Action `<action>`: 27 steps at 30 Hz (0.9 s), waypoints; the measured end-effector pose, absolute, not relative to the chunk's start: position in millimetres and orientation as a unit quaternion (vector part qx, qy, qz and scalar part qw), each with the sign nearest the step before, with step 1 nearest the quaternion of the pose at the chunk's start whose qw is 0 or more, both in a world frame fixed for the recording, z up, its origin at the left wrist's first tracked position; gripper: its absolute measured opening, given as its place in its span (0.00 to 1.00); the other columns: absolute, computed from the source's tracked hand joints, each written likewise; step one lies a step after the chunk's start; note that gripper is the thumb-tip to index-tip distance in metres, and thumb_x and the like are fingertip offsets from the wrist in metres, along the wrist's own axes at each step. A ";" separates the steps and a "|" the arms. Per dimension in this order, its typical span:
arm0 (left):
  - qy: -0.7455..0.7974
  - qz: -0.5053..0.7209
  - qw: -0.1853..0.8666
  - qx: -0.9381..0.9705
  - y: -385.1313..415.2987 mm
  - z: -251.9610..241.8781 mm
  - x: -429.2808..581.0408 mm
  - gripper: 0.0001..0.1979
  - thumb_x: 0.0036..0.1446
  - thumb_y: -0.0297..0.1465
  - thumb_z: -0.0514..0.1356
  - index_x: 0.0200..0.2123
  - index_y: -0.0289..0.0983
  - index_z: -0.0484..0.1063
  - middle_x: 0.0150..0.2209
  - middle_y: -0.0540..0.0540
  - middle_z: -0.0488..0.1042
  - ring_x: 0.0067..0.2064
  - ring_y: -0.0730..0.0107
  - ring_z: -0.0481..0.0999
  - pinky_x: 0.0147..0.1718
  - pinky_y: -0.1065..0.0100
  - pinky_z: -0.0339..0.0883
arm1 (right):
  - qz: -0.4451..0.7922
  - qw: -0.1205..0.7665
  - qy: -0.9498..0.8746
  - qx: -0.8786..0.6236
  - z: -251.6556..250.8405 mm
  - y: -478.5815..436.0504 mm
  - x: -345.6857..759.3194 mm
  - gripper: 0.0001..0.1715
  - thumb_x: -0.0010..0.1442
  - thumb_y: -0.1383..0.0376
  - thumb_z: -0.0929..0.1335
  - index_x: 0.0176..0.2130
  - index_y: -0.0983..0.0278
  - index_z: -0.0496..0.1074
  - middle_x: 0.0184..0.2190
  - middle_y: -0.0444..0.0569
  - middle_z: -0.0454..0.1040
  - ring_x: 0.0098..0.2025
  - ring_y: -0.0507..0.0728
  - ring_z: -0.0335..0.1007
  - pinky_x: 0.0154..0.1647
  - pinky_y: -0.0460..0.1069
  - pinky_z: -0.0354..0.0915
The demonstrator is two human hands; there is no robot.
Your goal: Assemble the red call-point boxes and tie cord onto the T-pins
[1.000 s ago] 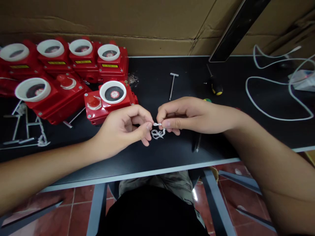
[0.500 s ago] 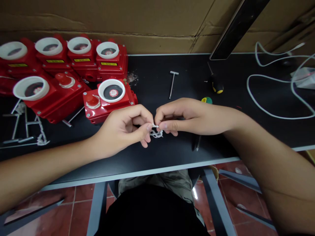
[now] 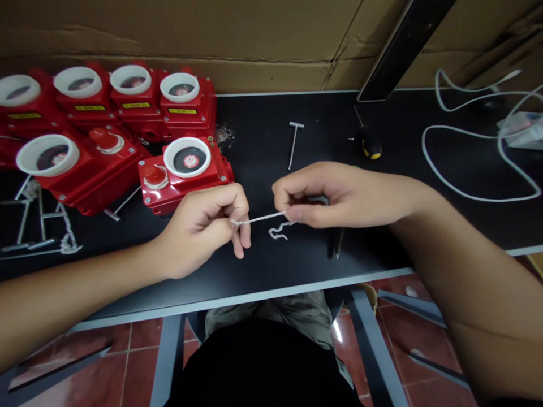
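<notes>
A thin white twisted cord (image 3: 263, 217) runs taut between my two hands above the table's front part. My left hand (image 3: 207, 229) pinches one end between thumb and fingers. Thumb and forefinger of my right hand (image 3: 322, 198) grip it further along, and a loose, kinked tail dangles below them. Just behind my left hand stands a red alarm box (image 3: 178, 175) with a white ring and a red knob. Beneath my right hand the shaft of a screwdriver (image 3: 338, 244) shows; its handle is almost wholly hidden.
Several more red boxes (image 3: 97, 164) crowd the left side, with metal T-bars and white cord (image 3: 70, 232) near them. A T-handle wrench (image 3: 293, 144) and a black-yellow screwdriver (image 3: 370, 144) lie behind my hands. A white cable (image 3: 428, 164) loops at right. A dark post (image 3: 403, 51) rises behind.
My hands have drawn apart, left hand to the left and right hand slightly right. The cord, bunched between my fingers before, is now stretched straight with one loose tail.
</notes>
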State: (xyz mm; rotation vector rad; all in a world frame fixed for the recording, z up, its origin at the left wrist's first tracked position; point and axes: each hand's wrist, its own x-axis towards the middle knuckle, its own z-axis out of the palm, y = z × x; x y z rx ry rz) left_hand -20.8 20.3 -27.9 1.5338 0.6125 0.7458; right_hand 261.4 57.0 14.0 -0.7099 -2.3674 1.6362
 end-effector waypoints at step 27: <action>0.219 0.335 0.504 0.765 16.4 -24.2 -23.2 0.19 0.81 0.38 0.68 0.33 0.39 0.79 0.31 0.47 0.83 0.27 0.70 0.85 0.26 0.71 0.79 | 0.494 0.247 -0.689 -0.469 25.9 108.9 353.4 0.28 0.66 0.47 0.82 0.30 0.63 0.75 0.29 0.44 0.66 0.32 0.49 0.54 0.38 0.56 0.46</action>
